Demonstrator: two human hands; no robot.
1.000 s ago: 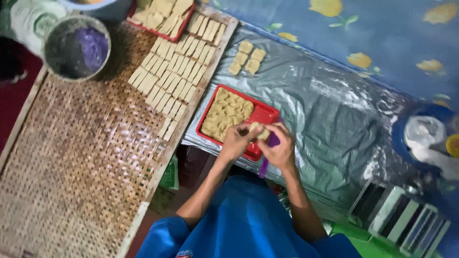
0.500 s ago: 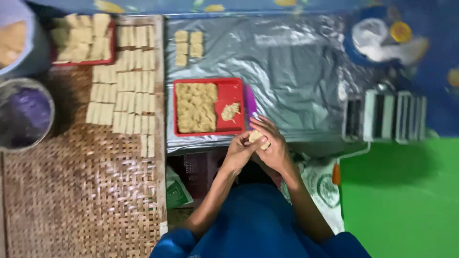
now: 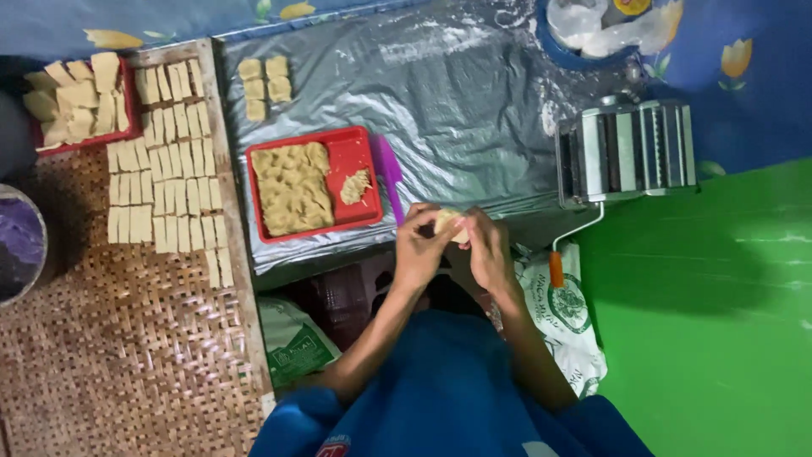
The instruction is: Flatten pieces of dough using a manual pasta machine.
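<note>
A crinkled grey plastic sheet (image 3: 474, 110) covers the low table before me, over a blue cloth with yellow flowers (image 3: 753, 76). My left hand (image 3: 420, 245) and my right hand (image 3: 489, 247) meet at the near edge of the sheet, fingers curled shut around a small pale lump of dough (image 3: 447, 222) pressed between them. Just left of them sits a red rectangular tray (image 3: 359, 161) of yellowish filling, with a purple plastic scraper (image 3: 389, 173) beside it. Far left, rows of pale folded pieces (image 3: 165, 182) lie on a woven bamboo mat (image 3: 127, 338). To the right stands a metal hand-crank roller machine (image 3: 630, 152). Near me, under the table, lie a green printed packet (image 3: 296, 351) on the left and a white printed sack with a green round emblem (image 3: 567, 313) on the right.
</note>
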